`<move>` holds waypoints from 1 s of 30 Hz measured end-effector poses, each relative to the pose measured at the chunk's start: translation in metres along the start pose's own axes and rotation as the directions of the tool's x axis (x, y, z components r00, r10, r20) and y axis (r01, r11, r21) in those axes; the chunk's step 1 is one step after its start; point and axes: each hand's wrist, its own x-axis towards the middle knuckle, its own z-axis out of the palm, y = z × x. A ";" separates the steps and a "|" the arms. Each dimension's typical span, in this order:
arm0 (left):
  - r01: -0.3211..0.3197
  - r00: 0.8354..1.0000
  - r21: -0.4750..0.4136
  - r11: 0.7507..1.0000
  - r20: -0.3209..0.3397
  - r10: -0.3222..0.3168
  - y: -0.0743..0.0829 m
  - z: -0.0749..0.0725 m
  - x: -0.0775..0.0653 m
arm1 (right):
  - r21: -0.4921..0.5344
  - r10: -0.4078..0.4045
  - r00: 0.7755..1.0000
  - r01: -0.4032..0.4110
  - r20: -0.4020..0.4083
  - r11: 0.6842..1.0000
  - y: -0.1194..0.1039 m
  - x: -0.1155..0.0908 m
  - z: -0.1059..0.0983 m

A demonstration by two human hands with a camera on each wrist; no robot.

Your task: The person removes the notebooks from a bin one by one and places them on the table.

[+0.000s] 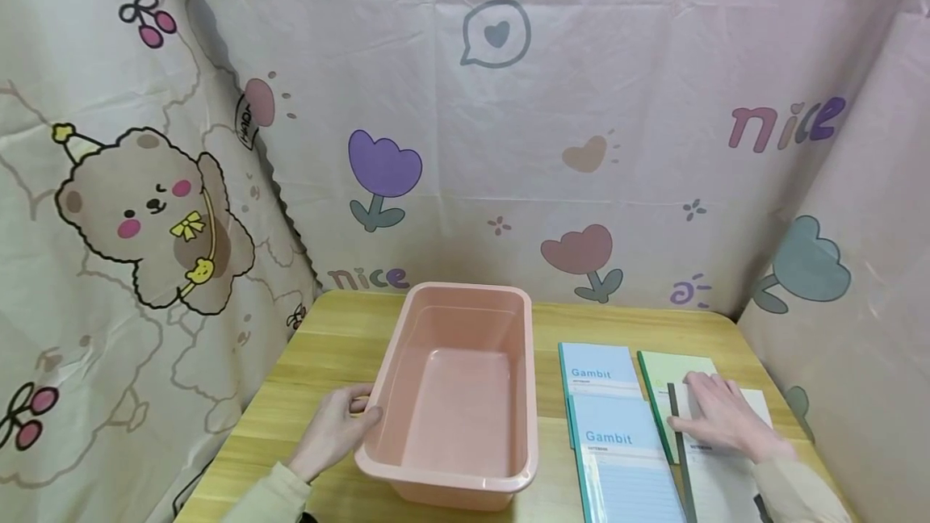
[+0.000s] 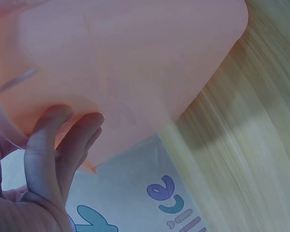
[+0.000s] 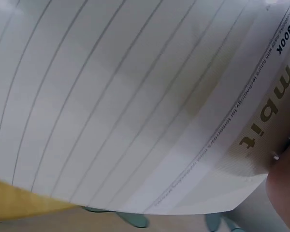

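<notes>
A pink plastic bin (image 1: 467, 402) stands in the middle of the wooden table, its inside bare. My left hand (image 1: 336, 428) grips its left rim, thumb over the top and fingers (image 2: 41, 159) against the outer wall. At the right, my right hand (image 1: 730, 414) holds a white notebook with a dark spine (image 1: 719, 483), thumb at the spine and fingers over the upper end. This notebook partly covers a green notebook (image 1: 657, 374). Its ruled-line cover (image 3: 111, 106) fills most of the right wrist view, where much of the hand is out of frame.
Between the bin and the right hand lie two blue Gambit notebooks, the nearer one (image 1: 625, 466) overlapping the farther one (image 1: 599, 366). A printed curtain (image 1: 465, 144) hangs behind the table (image 1: 341, 329) and along both sides.
</notes>
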 end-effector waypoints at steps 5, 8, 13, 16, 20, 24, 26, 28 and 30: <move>-0.002 1.000 0.006 1.000 -0.003 0.002 0.000 -0.001 0.000 | -0.004 0.020 0.999 -0.019 0.037 1.000 0.010 -0.006 0.013; 0.001 1.000 0.006 1.000 -0.003 0.000 0.000 -0.001 -0.001 | -0.001 0.032 0.998 -0.032 0.051 0.999 0.014 -0.007 0.019; -0.005 1.000 0.008 1.000 0.003 0.005 0.000 -0.001 0.000 | 0.012 0.055 0.994 -0.056 0.091 0.998 0.018 -0.006 0.026; -0.006 1.000 0.009 1.000 0.005 0.006 0.001 -0.001 0.000 | 0.016 0.065 0.991 -0.068 0.119 0.998 0.020 -0.005 0.030; -0.002 1.000 0.002 1.000 0.006 0.002 0.002 -0.001 0.000 | 0.023 0.054 0.993 -0.056 0.108 0.998 0.022 -0.005 0.037; -0.008 1.000 0.000 1.000 0.006 0.008 0.002 -0.001 0.000 | 0.024 0.022 0.998 -0.024 0.066 0.999 0.024 -0.008 0.043; -0.008 1.000 0.001 1.000 0.005 0.008 0.002 0.000 -0.001 | 0.025 0.018 0.999 -0.019 0.048 1.000 0.025 -0.010 0.045; -0.008 1.000 -0.001 1.000 0.008 0.008 0.001 -0.001 -0.001 | 0.029 0.020 1.000 -0.021 0.019 0.999 0.025 -0.011 0.047; -0.002 1.000 -0.003 1.000 0.008 0.002 0.001 -0.001 -0.001 | 0.036 0.016 1.000 -0.015 -0.027 0.999 0.025 -0.013 0.049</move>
